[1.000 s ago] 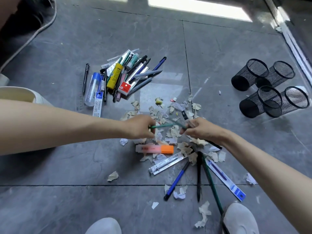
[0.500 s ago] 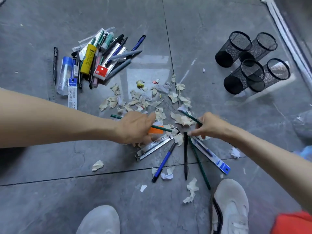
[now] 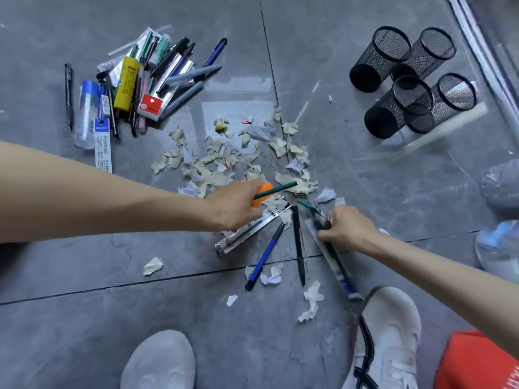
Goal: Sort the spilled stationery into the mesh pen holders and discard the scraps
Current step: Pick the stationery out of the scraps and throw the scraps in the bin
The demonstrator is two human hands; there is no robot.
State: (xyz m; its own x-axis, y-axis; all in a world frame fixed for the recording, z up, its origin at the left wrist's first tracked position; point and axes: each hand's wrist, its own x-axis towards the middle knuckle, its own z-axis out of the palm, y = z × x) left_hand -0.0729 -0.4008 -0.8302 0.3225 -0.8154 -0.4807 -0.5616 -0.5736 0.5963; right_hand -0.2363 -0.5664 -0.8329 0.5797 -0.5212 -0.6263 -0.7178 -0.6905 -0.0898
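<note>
**On the grey tile floor, both hands work in the spill**

At the near edge of the paper scraps, the left hand is curled round a green pencil and an orange highlighter. Near it, the right hand pinches a second green pencil lying along a blue-ended packet. Four mesh pen holders stand well apart, at the far right. In the stationery pile at the far left, the printing on the yellow tube is too blurred to read.
</note>
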